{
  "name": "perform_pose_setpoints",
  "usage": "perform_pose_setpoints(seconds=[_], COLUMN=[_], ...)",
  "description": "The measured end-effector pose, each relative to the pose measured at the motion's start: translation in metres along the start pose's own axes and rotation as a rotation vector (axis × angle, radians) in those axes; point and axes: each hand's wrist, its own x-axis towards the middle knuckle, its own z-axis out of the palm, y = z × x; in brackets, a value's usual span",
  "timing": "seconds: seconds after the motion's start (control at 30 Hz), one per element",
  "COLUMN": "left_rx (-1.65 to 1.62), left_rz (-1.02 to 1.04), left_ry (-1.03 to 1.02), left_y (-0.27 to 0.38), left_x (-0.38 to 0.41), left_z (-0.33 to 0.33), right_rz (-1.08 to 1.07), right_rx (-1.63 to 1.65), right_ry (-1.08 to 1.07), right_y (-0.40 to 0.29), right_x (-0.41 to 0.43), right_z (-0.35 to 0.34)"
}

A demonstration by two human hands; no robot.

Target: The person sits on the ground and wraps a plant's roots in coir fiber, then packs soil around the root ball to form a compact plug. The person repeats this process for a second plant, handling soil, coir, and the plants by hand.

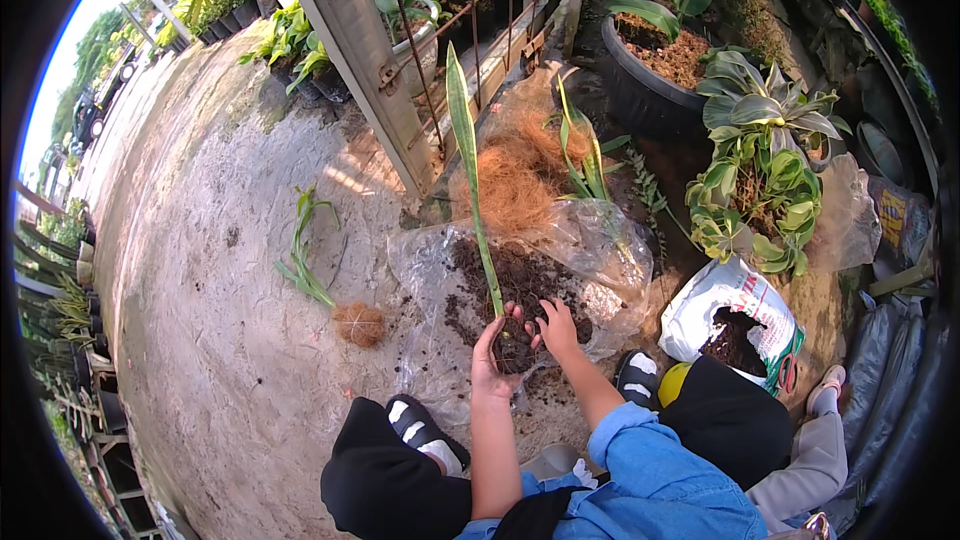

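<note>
My left hand (pixel 491 364) cups the dark soil ball at the base of a snake plant (pixel 466 142), whose single tall leaf stands nearly upright. My right hand (pixel 559 330) is beside the ball on its right, fingers apart; whether its fingertips touch the soil is unclear. Beneath both hands, a clear plastic sheet (pixel 424 270) bears loose dark soil (pixel 480 266). Behind it lies a heap of brown coconut fibre (pixel 514 187). To the left, a fibre-wrapped root ball (pixel 358 324) bound with pale string lies on the concrete, its green leaves (pixel 300 259) pointing away from me.
A metal gate (pixel 360 52) stands ahead. Another snake plant (pixel 589 150) is beside the fibre. On the right are a large black pot (pixel 652 101), leafy plants (pixel 757 187) and a torn white sack (pixel 690 315) of dark soil, with red-handled scissors (pixel 787 373). Another person's shoe (pixel 827 382) shows nearby.
</note>
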Motion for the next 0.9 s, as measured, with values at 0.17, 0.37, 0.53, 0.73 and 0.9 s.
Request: perform_pose_setpoints(seconds=[0.17, 0.37, 0.53, 0.73, 0.9], left_rx=[-0.015, 0.021, 0.122, 0.167, 0.190], left_rz=[0.014, 0.026, 0.087, 0.128, 0.170], left_ry=[0.012, -0.048, -0.086, -0.122, -0.108], left_y=[-0.001, -0.008, -0.015, -0.026, -0.039], left_x=[-0.003, -0.003, 0.002, 0.001, 0.007], left_z=[0.006, 0.014, 0.023, 0.026, 0.023], right_rz=[0.103, 0.235, 0.520, 0.488, 0.319], right_rx=[0.112, 0.420, 0.977, 1.213, 1.357], right_ry=[0.011, 0.154, 0.144, 0.051, -0.079], right_y=[0.002, 0.021, -0.009, -0.080, -0.125], right_x=[-0.004, 0.005, 0.010, 0.010, 0.011], right_z=[-0.003, -0.014, -0.056, -0.143, -0.211])
